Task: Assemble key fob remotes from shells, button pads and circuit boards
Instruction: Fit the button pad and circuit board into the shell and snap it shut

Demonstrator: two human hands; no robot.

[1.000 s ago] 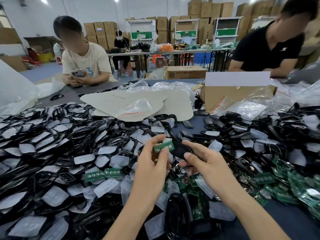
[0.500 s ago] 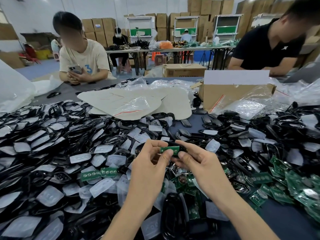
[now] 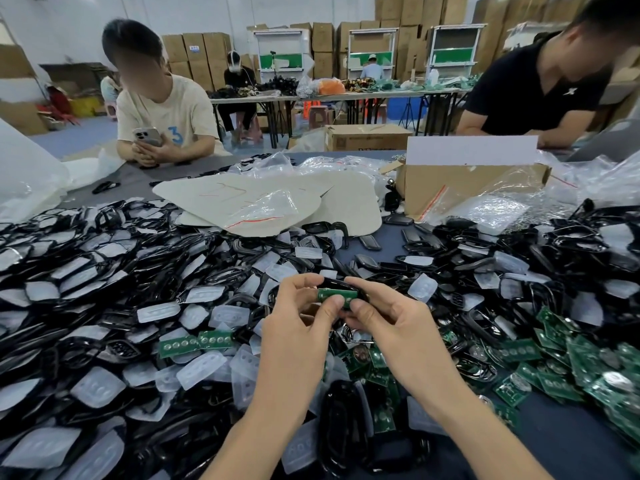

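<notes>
Tabletop (image 3: 568, 441): left hand (image 3: 294, 327), right hand (image 3: 391, 323) pinch circuit board (image 3: 337, 294), apparently onto shell (image 3: 334, 283).

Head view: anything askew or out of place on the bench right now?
Mildly: two green circuit boards lie in the left heap of shells and pads, away from the board pile at right. The held board, gripped by left hand and right hand, looks level in its shell.

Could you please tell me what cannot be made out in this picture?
1. Head view: whether the circuit board sits fully in the shell; thumbs of the left hand and right hand cover its lower edge.
2. Head view: any button pad beneath it; the board hides the shell's inside.
3. Head view: the pile of green boards; cut off by the right edge.
</notes>
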